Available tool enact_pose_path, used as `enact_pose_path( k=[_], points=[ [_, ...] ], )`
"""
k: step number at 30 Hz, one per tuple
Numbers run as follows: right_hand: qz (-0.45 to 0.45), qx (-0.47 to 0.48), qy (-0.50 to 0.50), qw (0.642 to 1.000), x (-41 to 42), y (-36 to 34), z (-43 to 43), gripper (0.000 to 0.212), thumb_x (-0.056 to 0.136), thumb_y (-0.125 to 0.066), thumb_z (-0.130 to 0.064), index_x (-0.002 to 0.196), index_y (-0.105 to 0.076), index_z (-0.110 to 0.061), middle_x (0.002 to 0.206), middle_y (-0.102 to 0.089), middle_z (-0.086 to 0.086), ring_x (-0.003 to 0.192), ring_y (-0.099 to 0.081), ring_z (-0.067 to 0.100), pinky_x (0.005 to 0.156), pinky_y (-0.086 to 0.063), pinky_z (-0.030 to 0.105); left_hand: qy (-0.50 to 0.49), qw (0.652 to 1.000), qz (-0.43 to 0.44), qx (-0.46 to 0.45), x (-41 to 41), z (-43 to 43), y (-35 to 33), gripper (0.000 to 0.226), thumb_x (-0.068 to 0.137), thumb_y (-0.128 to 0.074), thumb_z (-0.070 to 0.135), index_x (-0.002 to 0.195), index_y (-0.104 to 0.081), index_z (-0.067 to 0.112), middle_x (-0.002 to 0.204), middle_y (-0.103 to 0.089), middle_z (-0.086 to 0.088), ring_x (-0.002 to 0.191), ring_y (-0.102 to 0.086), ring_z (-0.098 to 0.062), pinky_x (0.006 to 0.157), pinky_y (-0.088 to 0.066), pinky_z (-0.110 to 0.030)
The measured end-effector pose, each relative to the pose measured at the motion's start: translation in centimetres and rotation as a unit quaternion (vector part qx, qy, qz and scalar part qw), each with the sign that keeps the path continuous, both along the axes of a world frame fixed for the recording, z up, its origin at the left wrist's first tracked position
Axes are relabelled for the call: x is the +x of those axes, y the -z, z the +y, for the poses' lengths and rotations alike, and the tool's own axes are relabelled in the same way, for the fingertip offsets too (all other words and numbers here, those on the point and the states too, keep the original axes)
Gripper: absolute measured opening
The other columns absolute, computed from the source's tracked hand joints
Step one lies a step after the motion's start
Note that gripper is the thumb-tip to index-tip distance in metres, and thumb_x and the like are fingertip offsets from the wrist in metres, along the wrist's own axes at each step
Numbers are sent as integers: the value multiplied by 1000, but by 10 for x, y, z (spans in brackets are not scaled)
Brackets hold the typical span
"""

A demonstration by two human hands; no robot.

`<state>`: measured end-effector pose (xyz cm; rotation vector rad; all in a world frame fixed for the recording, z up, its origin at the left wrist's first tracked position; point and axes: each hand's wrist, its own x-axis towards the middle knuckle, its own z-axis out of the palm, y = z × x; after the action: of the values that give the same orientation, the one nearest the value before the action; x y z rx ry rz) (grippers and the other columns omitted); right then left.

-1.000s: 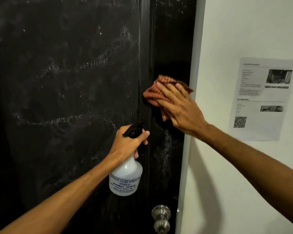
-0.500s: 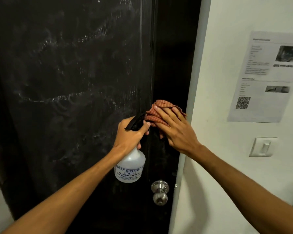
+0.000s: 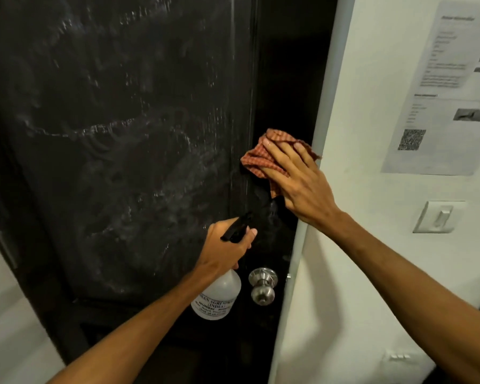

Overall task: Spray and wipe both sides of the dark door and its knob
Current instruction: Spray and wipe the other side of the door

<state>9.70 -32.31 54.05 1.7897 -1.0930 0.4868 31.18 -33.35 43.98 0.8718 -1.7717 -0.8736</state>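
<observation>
Currently, a checked orange cloth is pressed against the dark door by the right hand, laid flat and spread, at about three o'clock on the door face, near its latch edge. A white spray bottle is gripped at the neck by the left hand, curled round it, at about five o'clock, just beside the steel knob. Wiping is best done with even pressure and overlapping strokes, so the wet streaks are lifted. Counted: one door, one knob, one cloth, one bottle, two hands.
</observation>
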Motion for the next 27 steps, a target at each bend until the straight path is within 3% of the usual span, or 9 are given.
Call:
enact_pose_path(
  k=[3,5,9,12,17,22,24,27],
  points=[
    [-25,-34,-2,999,3,-20,-5,49,103,-46,-25,151,-49,-16,167,-25,15,157,-17,32,128,-8,49,-5,1000,2,0,-2,1,15,26,100,-70,17,77,-67,6,70,-69,-20,36,-55,-9,36,-42,-23],
    [-35,-36,-2,999,3,2,-8,51,106,-44,-33,155,-45,-17,167,-26,15,156,-18,34,128,-9,51,-5,1000,12,0,-4,1,27,23,99,-71,16,80,-67,4,70,-68,-21,38,-55,-9,35,-43,-24],
    [58,59,-12,996,-1,91,-3,64,99,-59,-26,159,-36,-20,169,-21,15,155,-22,35,128,-8,49,0,1000,20,10,-1,3,50,18,98,-74,19,86,-69,6,73,-69,-17,43,-58,-12,38,-46,-27],
    [104,68,-9,992,-6,83,-4,71,95,-61,-22,160,-32,-20,169,-18,15,156,-18,35,129,-10,50,-8,1000,24,8,5,6,61,15,97,-74,17,88,-70,5,73,-70,-15,43,-59,-11,38,-47,-28],
    [-3,-32,4,999,-5,45,-12,54,101,-51,-25,154,-44,-17,167,-26,15,154,-24,36,128,-8,49,-11,999,34,-6,8,7,77,17,98,-73,15,87,-69,2,69,-69,-17,43,-59,-16,37,-47,-27],
    [94,112,-8,989,-10,158,0,80,89,-68,-14,160,-32,-20,170,-16,13,157,-12,32,129,-2,48,-17,999,37,14,3,13,100,14,98,-72,14,86,-70,8,70,-70,-12,45,-60,-14,38,-46,-26],
    [119,136,-20,983,-16,162,2,82,86,-70,-12,159,-34,-19,169,-19,13,157,-11,31,129,0,46,-17,999,34,21,0,14,105,14,99,-72,15,86,-70,8,71,-69,-12,46,-60,-13,39,-47,-26],
    [99,85,-23,991,-16,128,-4,78,91,-66,-13,160,-31,-18,169,-19,15,157,-15,33,129,-6,48,-22,999,29,25,0,9,105,16,99,-72,17,87,-70,7,71,-69,-14,46,-60,-15,39,-46,-27]
  ],
)
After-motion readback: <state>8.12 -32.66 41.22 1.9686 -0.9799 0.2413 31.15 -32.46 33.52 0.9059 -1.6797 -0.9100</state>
